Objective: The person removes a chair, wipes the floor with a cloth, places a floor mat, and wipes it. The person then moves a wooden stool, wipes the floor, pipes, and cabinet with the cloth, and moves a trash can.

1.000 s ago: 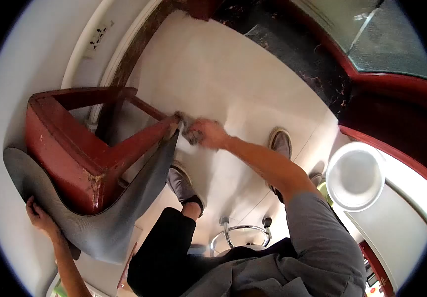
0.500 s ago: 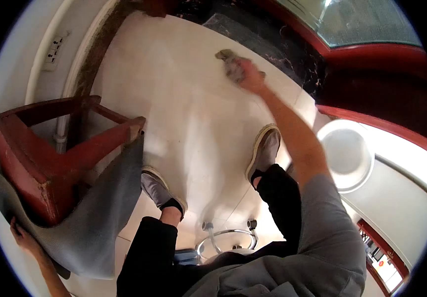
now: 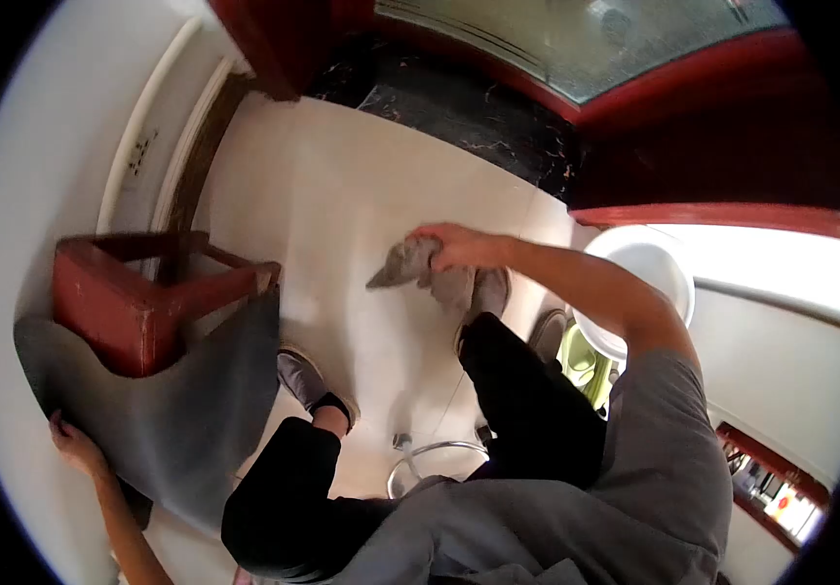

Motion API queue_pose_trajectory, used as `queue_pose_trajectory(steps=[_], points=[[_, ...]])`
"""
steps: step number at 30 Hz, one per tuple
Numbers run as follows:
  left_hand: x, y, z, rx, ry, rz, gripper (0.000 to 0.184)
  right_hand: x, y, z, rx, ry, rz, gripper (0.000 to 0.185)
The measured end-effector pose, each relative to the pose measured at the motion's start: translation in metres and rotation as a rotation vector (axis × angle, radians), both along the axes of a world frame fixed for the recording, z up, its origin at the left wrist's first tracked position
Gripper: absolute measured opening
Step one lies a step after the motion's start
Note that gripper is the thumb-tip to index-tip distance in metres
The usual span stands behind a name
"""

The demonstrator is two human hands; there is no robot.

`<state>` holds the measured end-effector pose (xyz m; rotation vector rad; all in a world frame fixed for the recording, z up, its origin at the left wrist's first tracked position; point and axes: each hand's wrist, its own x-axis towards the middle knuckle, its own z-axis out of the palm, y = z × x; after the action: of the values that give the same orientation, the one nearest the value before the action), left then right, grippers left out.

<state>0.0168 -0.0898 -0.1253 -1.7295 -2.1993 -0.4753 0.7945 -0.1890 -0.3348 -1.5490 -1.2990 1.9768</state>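
Note:
In my right hand a grey, crumpled rag is bunched, one corner hanging to the left. The rag is above the pale tiled floor, near my right shoe. At the lower left, my left hand grips the outer edge of a dark grey mat; part of its fingers is hidden by the mat. This mat drapes against a red wooden stool, which lies tipped over with its legs and rails showing.
A white basin stands at the right, with a green item beneath it. A round chrome chair base is behind my feet. Black marble edges the floor below a red-framed glass panel. A pipe runs along the left wall.
My right hand has drawn the rag back from near the marble edge toward my right shoe. My right foot has shifted slightly. My left hand stays at the mat's edge as the view shifts.

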Motion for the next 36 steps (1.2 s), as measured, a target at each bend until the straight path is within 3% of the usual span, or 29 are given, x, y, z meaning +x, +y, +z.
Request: queue_pose_trajectory(steps=[2, 5, 7, 8, 10, 12, 14, 17, 18, 19, 20, 22, 24, 25, 26, 28, 30, 34, 36], points=[[-0.003, 0.001, -0.001, -0.015, -0.01, 0.024, 0.032, 0.034, 0.018, 0.0, 0.195, -0.15, -0.034, 0.066], [-0.029, 0.005, -0.011, 0.02, 0.102, -0.035, 0.031, 0.065, 0.052, -0.06, 0.139, -0.145, -0.23, 0.065], [-0.039, 0.011, -0.012, 0.039, 0.131, -0.111, 0.03, 0.067, 0.057, -0.138, 0.591, -0.669, -0.312, 0.062], [-0.036, 0.014, -0.013, 0.041, 0.128, -0.048, 0.029, 0.065, 0.047, -0.147, 0.569, -0.667, -0.333, 0.062], [-0.031, 0.008, -0.001, -0.007, 0.153, 0.003, 0.028, 0.032, -0.007, -0.156, 0.593, -1.005, -0.28, 0.058], [-0.001, 0.005, 0.001, -0.021, 0.19, 0.078, 0.027, 0.026, -0.077, -0.146, 0.414, -0.957, -0.203, 0.049], [-0.016, 0.009, -0.004, -0.003, 0.186, 0.027, 0.027, 0.021, -0.159, -0.156, 0.369, -0.953, -0.388, 0.049], [-0.038, 0.013, -0.003, 0.024, 0.125, -0.021, 0.027, 0.051, -0.222, -0.151, -0.241, -0.714, -0.564, 0.043], [-0.049, 0.016, -0.01, 0.051, 0.102, -0.076, 0.027, 0.068, -0.227, -0.144, -0.168, -0.708, -0.65, 0.042], [-0.042, 0.014, -0.006, -0.007, 0.25, 0.008, 0.028, 0.082, -0.22, -0.117, -0.1, -0.697, -0.729, 0.041], [-0.034, 0.012, -0.004, -0.024, 0.225, 0.021, 0.029, 0.096, -0.202, -0.093, -0.029, -0.726, -0.695, 0.042], [-0.026, 0.012, -0.005, -0.026, 0.193, 0.036, 0.029, 0.14, -0.16, -0.097, 0.168, -0.73, -0.75, 0.046], [-0.029, 0.013, -0.005, 0.018, 0.159, -0.033, 0.029, 0.171, -0.083, -0.068, 0.342, -0.746, -0.64, 0.049], [-0.032, 0.015, -0.005, 0.02, 0.168, -0.027, 0.029, 0.191, -0.044, -0.09, 0.533, -0.767, -0.6, 0.049], [-0.037, 0.016, -0.006, 0.004, 0.149, -0.012, 0.029, 0.184, 0.001, -0.055, 0.423, -0.703, -0.541, 0.048], [-0.035, 0.015, -0.001, -0.007, 0.15, 0.009, 0.029, 0.186, 0.083, -0.075, 0.558, -0.697, -0.395, 0.042], [-0.019, 0.014, 0.004, -0.063, 0.241, 0.081, 0.031, 0.155, 0.14, -0.086, 0.82, -0.972, -0.245, 0.043], [-0.01, 0.014, 0.003, -0.024, 0.131, 0.054, 0.032, 0.066, 0.163, -0.143, 0.595, -1.171, -0.12, 0.051], [-0.012, 0.018, 0.0, -0.008, 0.168, 0.044, 0.032, 0.055, 0.16, -0.138, 0.538, -1.239, -0.055, 0.054]])
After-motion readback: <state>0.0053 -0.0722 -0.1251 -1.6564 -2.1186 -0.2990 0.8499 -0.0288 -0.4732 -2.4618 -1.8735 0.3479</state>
